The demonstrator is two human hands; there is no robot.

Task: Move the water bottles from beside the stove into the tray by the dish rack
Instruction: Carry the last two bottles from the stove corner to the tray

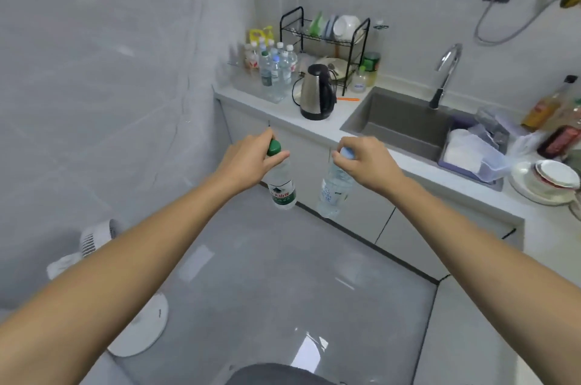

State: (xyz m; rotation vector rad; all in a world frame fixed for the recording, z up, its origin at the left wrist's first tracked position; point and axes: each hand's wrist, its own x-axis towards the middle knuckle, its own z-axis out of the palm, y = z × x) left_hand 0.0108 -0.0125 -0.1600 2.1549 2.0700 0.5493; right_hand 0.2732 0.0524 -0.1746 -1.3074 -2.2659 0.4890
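Both arms reach out over the grey floor (283,274), in front of the white table (339,120) that carries the kettle (316,92). Left hand (251,161) pinches the green-capped bottle (280,186) at its neck, fingers curled around the cap; bottle hangs cap up, base down, long axis close to vertical with the base swung slightly toward the right, green-and-white label facing the camera. Right hand (366,161) grips the blue-capped bottle (334,186) the same way, at the cap; long axis tilted, cap up and to the right, base down and to the left. The two bottles hang near each other, not touching, both well short of the kettle and below the table edge. Left of the kettle, against the wall corner, a cluster of water bottles (276,67) stands upright, caps up, in a clear tray (276,95); tray walls are faint and hard to trace. Behind the kettle, a black wire dish rack (327,39) holds bowls and plates. Right of the kettle, a grey sink (402,123) with a curved faucet (446,70). Farther right of the sink, a stack of plates (547,180) on the table. A small orange item lies just right of the kettle; too small to identify.
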